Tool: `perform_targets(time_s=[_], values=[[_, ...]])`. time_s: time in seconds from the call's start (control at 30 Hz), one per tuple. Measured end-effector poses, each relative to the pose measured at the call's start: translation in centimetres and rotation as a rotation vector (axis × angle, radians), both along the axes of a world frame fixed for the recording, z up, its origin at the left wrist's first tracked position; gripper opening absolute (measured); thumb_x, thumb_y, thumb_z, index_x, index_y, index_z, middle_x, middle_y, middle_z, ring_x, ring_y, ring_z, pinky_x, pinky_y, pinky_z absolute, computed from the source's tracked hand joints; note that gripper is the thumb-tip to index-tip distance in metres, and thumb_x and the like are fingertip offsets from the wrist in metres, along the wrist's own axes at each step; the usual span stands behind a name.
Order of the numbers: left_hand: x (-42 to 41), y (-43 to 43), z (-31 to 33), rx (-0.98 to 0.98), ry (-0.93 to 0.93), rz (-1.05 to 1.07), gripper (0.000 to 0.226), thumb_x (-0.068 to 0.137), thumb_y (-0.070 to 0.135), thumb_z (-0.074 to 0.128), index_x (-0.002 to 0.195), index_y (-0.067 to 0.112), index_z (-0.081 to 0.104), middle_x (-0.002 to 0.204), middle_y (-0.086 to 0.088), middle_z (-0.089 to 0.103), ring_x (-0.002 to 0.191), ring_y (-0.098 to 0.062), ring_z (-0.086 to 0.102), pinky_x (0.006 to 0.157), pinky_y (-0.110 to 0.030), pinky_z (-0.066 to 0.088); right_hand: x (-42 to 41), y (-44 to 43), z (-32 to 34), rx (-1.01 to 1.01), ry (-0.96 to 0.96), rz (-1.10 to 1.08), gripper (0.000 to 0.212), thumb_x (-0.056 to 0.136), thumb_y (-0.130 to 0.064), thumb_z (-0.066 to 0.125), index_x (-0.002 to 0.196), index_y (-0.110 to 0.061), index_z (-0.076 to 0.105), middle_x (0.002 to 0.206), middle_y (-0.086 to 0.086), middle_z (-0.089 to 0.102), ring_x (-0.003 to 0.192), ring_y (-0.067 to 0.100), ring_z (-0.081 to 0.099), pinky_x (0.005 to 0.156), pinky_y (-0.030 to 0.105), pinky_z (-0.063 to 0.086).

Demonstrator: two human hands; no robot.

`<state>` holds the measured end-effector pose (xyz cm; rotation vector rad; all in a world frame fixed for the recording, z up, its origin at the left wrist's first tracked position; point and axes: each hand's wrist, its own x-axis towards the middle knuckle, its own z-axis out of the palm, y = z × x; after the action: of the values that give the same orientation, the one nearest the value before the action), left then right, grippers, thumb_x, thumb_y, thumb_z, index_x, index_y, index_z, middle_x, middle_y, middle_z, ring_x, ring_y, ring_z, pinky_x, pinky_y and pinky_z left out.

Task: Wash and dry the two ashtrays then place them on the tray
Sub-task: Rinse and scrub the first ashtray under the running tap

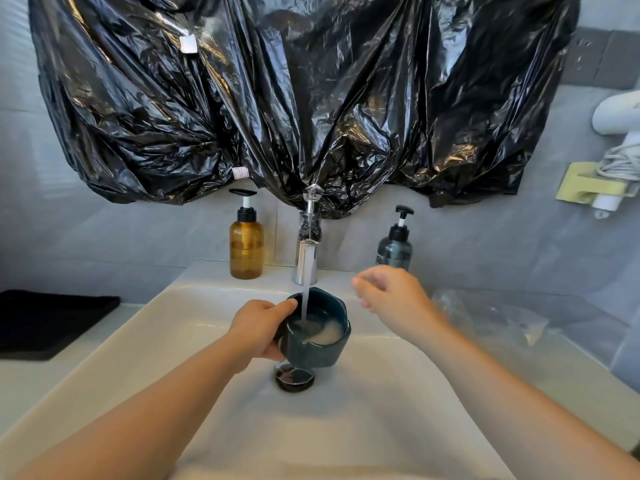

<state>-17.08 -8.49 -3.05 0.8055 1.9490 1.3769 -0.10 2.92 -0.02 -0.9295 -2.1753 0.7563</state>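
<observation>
White ceramic basin (166, 344), chrome tap (307, 259) running. Left hand (258, 329) grips dark-teal faceted ashtray (323, 353) under stream (304, 301); right hand (391, 294) loose, empty. Washing step; scrubbing inside likely next.

Grey tiled wall (104, 220) draped with glossy black plastic sheeting (311, 98) above a white washbasin (346, 427).

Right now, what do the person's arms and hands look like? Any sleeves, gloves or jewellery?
Both arms are bare. The left hand and right hand wear no gloves, and no ring, watch or bracelet shows. No sleeve is visible anywhere up to the picture's lower edge. The right hand's fingertips are blurred, so small details there cannot be told.
</observation>
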Motion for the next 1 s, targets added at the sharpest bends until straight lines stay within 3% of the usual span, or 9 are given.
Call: perform_targets(time_s=[0.07,0.2,0.37,0.47,0.6,0.73,0.87,1.0], values=[[0.0,-0.1,0.4,0.007,-0.025,0.012,0.033,0.094,0.036,0.058,0.097,0.004,0.064,0.082,-0.014,0.071,0.073,-0.031,0.073,0.064,-0.040,0.062,0.0,0.1,-1.2,-0.097,-0.013,0.019,0.010,0.093,-0.037,0.059,0.089,-0.029,0.064,0.096,0.000,0.065,0.092,0.022,0.064,0.088,0.046,0.055],[0.0,0.2,0.8,0.049,-0.166,0.095,0.033,0.096,0.033,0.055,0.110,0.003,0.059,0.092,-0.016,0.067,0.089,-0.035,0.068,0.061,-0.038,0.058,-1.8,-0.2,-3.1,-0.444,0.036,0.046,0.043,0.097,-0.043,0.053,0.130,-0.017,0.056,0.130,0.002,0.054,0.107,0.025,0.061,0.074,0.030,0.058],[0.2,0.7,0.5,0.107,-0.289,0.106,0.028,0.100,0.032,0.049,0.110,0.007,0.054,0.083,-0.009,0.062,0.078,-0.028,0.062,0.055,-0.032,0.052,-4.2,-0.1,-3.7,-0.663,0.095,0.168,0.042,0.098,-0.052,0.043,0.128,-0.024,0.053,0.126,0.008,0.060,0.098,0.031,0.070,0.083,0.039,0.060],[-0.6,0.9,0.1,0.122,-0.268,0.109,0.029,0.099,0.035,0.048,0.108,0.009,0.056,0.086,-0.009,0.065,0.080,-0.027,0.064,0.058,-0.033,0.054,-4.9,0.1,-3.5,-0.693,0.078,0.167,0.037,0.102,-0.047,0.036,0.123,-0.022,0.053,0.118,0.015,0.060,0.099,0.033,0.069,0.082,0.039,0.060],[-1.5,1.5,-0.7,0.123,-0.167,0.148,0.038,0.095,0.047,0.049,0.108,0.013,0.061,0.099,-0.012,0.069,0.094,-0.031,0.067,0.078,-0.042,0.059,-5.4,-0.5,-4.0,-0.687,0.086,0.159,0.040,0.103,-0.042,0.031,0.127,-0.019,0.053,0.114,0.015,0.064,0.096,0.029,0.068,0.064,0.030,0.059],[-2.0,1.4,-0.4,0.180,0.083,0.256,0.037,0.098,0.050,0.038,0.091,0.018,0.056,0.095,-0.008,0.065,0.093,-0.027,0.064,0.088,-0.044,0.056,-5.7,-0.9,-4.0,-0.599,0.127,0.111,0.033,0.104,-0.040,0.027,0.120,-0.021,0.049,0.114,0.013,0.063,0.099,0.027,0.065,0.072,0.034,0.061],[-2.2,0.9,-0.5,0.194,0.244,0.281,0.038,0.100,0.047,0.034,0.081,0.022,0.055,0.098,-0.010,0.067,0.089,-0.027,0.064,0.087,-0.045,0.055,-4.8,-0.9,-4.3,-0.468,0.021,0.070,0.032,0.105,-0.040,0.025,0.115,-0.021,0.049,0.108,0.009,0.061,0.099,0.028,0.063,0.072,0.035,0.059],[-2.3,0.7,-0.3,0.207,0.295,0.272,0.041,0.100,0.047,0.033,0.068,0.024,0.048,0.091,-0.014,0.066,0.094,-0.033,0.065,0.084,-0.048,0.054,-4.5,-1.5,-4.9,-0.530,-0.001,0.105,0.036,0.105,-0.040,0.026,0.120,-0.018,0.051,0.108,0.012,0.064,0.096,0.030,0.065,0.059,0.031,0.058]])
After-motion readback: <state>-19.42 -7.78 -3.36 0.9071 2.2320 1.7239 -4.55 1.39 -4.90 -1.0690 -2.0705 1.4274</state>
